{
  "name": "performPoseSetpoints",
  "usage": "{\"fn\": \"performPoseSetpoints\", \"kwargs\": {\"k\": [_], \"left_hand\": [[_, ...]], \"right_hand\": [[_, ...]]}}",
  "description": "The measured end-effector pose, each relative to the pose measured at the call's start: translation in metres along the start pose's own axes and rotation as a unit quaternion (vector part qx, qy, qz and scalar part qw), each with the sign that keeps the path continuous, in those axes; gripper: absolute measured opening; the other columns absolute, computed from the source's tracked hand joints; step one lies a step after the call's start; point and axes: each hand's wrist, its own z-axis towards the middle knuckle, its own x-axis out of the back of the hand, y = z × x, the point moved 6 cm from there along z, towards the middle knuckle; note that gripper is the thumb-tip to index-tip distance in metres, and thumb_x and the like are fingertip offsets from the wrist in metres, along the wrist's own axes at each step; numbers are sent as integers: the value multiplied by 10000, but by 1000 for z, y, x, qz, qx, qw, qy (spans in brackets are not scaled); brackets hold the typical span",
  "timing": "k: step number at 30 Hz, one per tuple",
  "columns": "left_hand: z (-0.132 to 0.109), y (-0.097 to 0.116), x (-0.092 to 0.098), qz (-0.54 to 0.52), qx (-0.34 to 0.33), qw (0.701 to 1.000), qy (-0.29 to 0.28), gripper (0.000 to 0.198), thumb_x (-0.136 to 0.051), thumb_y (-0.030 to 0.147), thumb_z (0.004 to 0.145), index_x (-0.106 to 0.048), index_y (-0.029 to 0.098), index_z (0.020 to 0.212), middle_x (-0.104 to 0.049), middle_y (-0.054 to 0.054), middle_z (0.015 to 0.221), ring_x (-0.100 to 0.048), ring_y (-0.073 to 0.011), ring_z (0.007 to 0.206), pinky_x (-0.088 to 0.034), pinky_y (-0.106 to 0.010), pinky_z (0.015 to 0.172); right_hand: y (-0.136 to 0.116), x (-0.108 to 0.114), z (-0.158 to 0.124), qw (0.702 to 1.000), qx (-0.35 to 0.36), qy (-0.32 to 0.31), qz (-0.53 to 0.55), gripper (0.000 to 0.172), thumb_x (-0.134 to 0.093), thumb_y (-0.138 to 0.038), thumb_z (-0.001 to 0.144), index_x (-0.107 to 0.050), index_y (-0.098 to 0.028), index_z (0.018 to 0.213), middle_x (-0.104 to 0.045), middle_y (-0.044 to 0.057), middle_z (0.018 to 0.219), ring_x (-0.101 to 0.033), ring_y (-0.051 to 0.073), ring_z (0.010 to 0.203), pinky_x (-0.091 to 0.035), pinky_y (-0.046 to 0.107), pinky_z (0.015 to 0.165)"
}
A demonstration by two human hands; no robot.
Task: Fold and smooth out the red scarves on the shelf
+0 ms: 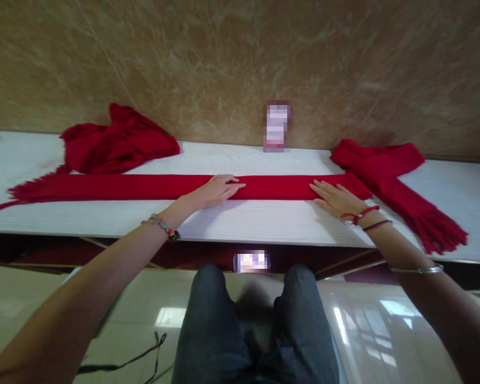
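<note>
A red scarf (pixel 144 186) lies stretched lengthwise in a narrow, flat strip, its fringe spread at the left end. My left hand (pixel 220 191) rests on the middle of the strip with fingers extended, pointing right. Farther right, my right hand (pixel 336 197) lies flat on the same strip, fingers pointing left. Beyond it, a loosely gathered red length with a fringed end (pixel 408 197) crosses the strip's right end; whether it is the same scarf I cannot tell. Neither hand grasps the cloth.
A crumpled heap of red cloth (pixel 116 141) sits at the back left of the white tabletop (pixel 244 221), against a brown marbled wall (pixel 208 69). A blurred-out upright item (pixel 277 127) stands by the wall. Another blurred item (pixel 251 261) shows below the table edge, above my knees.
</note>
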Motion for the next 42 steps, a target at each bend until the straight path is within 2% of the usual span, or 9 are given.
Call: {"fn": "performPoseSetpoints", "kwargs": {"k": [2,5,10,13,22,27,33,39,42], "left_hand": [[16,10,3,-5,-19,1000,23,511,-198,383,959,-566,202,1263,-533,-82,1276,-461,-185,1198,-318,-330,1048],[44,39,0,-6,-64,998,18,492,-214,392,965,-507,211,1316,-456,-67,1383,-400,-172,1272,-274,-309,1077],[89,95,-16,3,-161,986,-32,473,-251,395,973,-410,216,1381,-347,-32,1483,-226,-142,1387,-179,-288,1114],[103,111,-22,-1,-176,983,-50,484,-274,418,966,-373,227,1400,-311,-29,1501,-209,-141,1393,-161,-311,1118],[103,105,-30,-5,-159,984,-75,499,-350,404,944,-340,245,1417,-263,-26,1521,-157,-178,1410,-66,-389,1136],[104,111,-28,1,-173,983,-55,452,-328,329,959,-390,216,1392,-343,-31,1485,-204,-163,1396,-83,-345,1134],[105,115,-25,-17,-193,981,-24,441,-243,233,974,-411,219,1381,-379,-19,1466,-228,-139,1386,-122,-327,1124],[100,113,-32,-16,-186,979,-78,450,-310,308,957,-352,328,1405,-227,6,1532,-140,-203,1417,-64,-463,1128],[97,113,-34,-6,-187,978,-94,470,-319,339,953,-306,349,1423,-183,5,1544,-122,-219,1422,-57,-489,1125]], "right_hand": [[17,-5,-11,999,-40,-14,5,545,-246,-425,946,-363,-155,1404,-392,160,1437,-398,282,1302,-411,524,970],[28,-9,-17,997,-68,-6,29,532,-280,-404,938,-387,-145,1390,-406,167,1425,-400,289,1300,-412,534,974],[27,-7,-16,996,-18,64,64,440,-307,-234,916,-516,-123,1286,-515,159,1338,-478,261,1243,-457,486,960],[31,-5,-21,992,-9,94,85,428,-318,-150,884,-570,-127,1229,-588,138,1261,-531,233,1192,-460,446,981],[39,1,-25,982,-81,104,138,380,-358,-171,864,-637,-130,1117,-630,127,1200,-576,241,1131,-452,458,986],[38,12,-29,974,-118,139,133,350,-365,-204,884,-654,-181,1081,-665,89,1144,-618,238,1049,-479,446,944],[37,24,-34,962,-148,184,138,376,-338,-213,896,-641,-174,1116,-651,93,1171,-593,249,1087,-446,454,978],[34,16,-33,971,-122,146,143,332,-387,-180,831,-666,-188,1011,-667,97,1133,-609,258,1043,-475,470,921],[32,16,-32,973,-114,141,141,276,-409,-162,802,-650,-181,935,-662,113,1139,-608,259,1042,-480,459,908]]}}
